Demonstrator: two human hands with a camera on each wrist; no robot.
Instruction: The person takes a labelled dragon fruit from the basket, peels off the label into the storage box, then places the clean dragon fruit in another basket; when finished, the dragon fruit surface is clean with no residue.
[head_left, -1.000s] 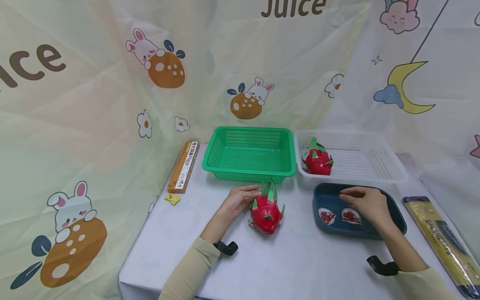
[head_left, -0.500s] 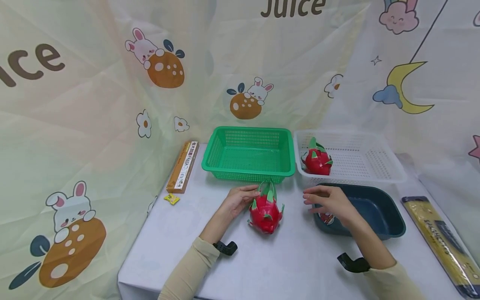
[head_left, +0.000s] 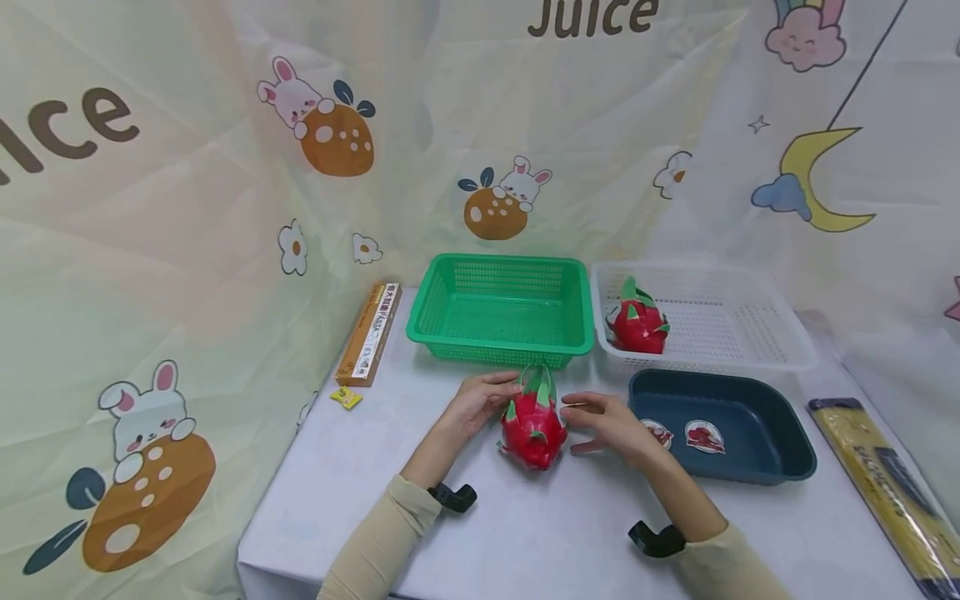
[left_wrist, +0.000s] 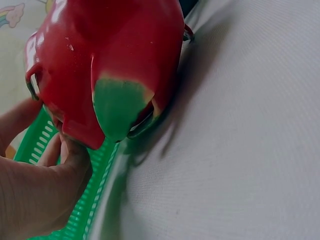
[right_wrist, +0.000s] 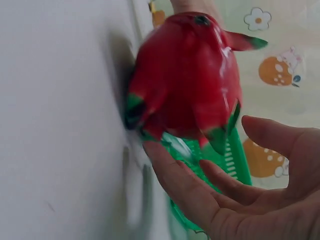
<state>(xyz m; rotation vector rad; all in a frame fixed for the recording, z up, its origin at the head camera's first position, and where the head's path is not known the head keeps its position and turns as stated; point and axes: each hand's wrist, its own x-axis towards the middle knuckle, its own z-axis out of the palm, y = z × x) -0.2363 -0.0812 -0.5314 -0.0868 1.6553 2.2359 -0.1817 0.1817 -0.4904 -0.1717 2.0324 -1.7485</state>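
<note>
A red dragon fruit (head_left: 533, 429) with green leaf tips stands on the white table, leaves toward the green basket (head_left: 498, 350). My left hand (head_left: 480, 407) grips its upper left side near the leaves. In the left wrist view, finger and thumb tips meet the red skin of the dragon fruit (left_wrist: 125, 45); the far fingers are partly hidden. My right hand (head_left: 611, 423) is at the fruit's right side with fingers spread. The right wrist view shows the right hand (right_wrist: 250, 190) with its thumb apart from the dragon fruit (right_wrist: 185, 80) and a fingertip close beneath; contact is unclear.
A second dragon fruit (head_left: 639, 325) sits in the white basket (head_left: 795, 333). The dark blue tray (head_left: 780, 462) holds round stickers (head_left: 705, 436), one partly covered by my right hand. A brown box (head_left: 369, 333), yellow packet (head_left: 347, 397) and gold package (head_left: 885, 500) lie at the sides.
My right hand has moved left, from over the blue tray to the right side of the dragon fruit. My left hand and the fruit have stayed in place.
</note>
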